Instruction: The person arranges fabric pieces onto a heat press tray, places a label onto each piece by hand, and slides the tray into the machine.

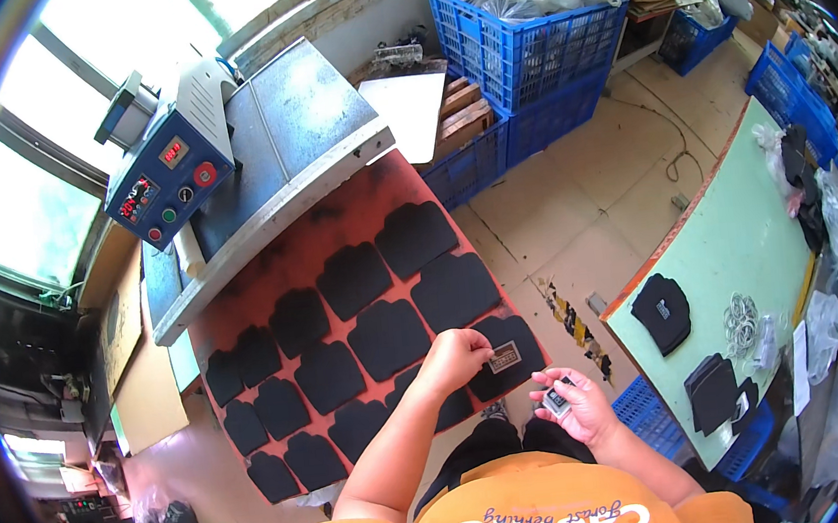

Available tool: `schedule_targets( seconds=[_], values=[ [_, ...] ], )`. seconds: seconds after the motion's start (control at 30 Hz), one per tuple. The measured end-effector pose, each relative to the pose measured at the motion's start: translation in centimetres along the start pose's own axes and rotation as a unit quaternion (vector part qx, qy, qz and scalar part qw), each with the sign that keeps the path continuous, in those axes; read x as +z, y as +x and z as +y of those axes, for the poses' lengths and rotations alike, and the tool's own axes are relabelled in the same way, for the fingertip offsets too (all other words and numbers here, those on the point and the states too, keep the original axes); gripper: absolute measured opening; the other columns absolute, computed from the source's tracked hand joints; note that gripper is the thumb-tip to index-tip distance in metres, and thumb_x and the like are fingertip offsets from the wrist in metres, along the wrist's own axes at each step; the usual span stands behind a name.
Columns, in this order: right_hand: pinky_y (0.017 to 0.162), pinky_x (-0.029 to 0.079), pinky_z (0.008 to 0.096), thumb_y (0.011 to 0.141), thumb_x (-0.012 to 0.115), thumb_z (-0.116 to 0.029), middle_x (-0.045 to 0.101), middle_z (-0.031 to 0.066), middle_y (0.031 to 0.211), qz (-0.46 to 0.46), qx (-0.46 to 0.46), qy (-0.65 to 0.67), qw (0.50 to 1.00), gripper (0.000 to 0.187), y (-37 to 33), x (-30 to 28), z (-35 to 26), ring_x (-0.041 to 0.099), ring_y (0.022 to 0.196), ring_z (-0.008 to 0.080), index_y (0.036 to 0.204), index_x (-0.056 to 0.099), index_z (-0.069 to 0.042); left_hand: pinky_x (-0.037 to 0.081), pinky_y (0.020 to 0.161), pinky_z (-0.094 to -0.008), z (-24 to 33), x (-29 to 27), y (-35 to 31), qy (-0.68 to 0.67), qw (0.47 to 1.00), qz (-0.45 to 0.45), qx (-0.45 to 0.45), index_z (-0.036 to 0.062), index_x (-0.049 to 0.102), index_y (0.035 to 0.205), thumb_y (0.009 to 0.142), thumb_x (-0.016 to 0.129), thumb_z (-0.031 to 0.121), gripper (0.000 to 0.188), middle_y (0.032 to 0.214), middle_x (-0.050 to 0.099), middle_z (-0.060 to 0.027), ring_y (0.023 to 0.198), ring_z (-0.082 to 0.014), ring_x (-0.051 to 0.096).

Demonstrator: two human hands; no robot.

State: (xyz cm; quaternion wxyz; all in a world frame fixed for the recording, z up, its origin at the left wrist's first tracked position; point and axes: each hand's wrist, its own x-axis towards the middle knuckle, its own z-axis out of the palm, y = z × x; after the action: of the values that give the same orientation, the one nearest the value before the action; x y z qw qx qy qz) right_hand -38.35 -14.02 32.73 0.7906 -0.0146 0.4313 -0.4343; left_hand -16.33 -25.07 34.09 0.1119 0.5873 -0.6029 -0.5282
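Rows of black fabric pieces (387, 339) with notched tops lie on a red press board (287, 235). Over the near right corner piece (491, 387), my left hand (455, 360) has its fingers pinched at the left edge of a small greyish-brown label (504, 358). That label lies flat or nearly flat against the black fabric. Just past the board's near right corner, my right hand (584, 412) holds a few small light labels with dark print (557, 401) between thumb and fingers. How many it holds is hidden.
A blue heat press (172, 169) with a control box and a thick plate edge (276, 224) stands beyond the board. On the right, a pale green table (713, 266) bears black pieces (662, 314) and white string (741, 325). Blue crates (530, 52) stand at the back.
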Motion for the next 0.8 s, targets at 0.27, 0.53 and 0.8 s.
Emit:
schedule_targets(
  seconds=[0.27,0.53,0.8],
  values=[
    [0.076,0.054,0.0403,0.096,0.042,-0.007,0.048,0.0095,0.13,-0.03,0.035,-0.05,0.998,0.023,1.4,-0.4,-1.5,0.06,0.099,0.0266,0.116,0.052,-0.004,0.05,0.063,-0.0307,0.2,1.3,0.3,0.09,0.992,0.087,0.008,0.0019,0.07,0.085,0.076,0.064,0.011,0.013,0.07,0.066,-0.0153,0.064,-0.0224,0.064],
    [0.076,0.054,0.0404,0.095,0.043,-0.008,0.047,0.0105,0.132,-0.047,0.08,-0.091,0.992,0.023,1.8,-0.8,-3.1,0.06,0.1,0.0255,0.117,0.051,-0.004,0.05,0.064,-0.0305,0.9,2.0,-0.1,0.089,0.987,0.133,-0.017,0.0012,0.069,0.085,0.075,0.065,0.01,0.014,0.072,0.066,-0.0158,0.065,-0.023,0.065],
    [0.076,0.054,0.0405,0.095,0.043,-0.008,0.047,0.0111,0.131,-0.059,0.101,-0.099,0.988,0.023,2.0,-1.0,-3.8,0.06,0.1,0.0255,0.116,0.051,-0.004,0.051,0.069,-0.0346,1.1,1.9,-0.2,0.068,0.99,0.119,-0.044,0.0031,0.069,0.082,0.074,0.064,0.012,0.013,0.073,0.065,-0.0159,0.07,-0.0286,0.065]
  ],
)
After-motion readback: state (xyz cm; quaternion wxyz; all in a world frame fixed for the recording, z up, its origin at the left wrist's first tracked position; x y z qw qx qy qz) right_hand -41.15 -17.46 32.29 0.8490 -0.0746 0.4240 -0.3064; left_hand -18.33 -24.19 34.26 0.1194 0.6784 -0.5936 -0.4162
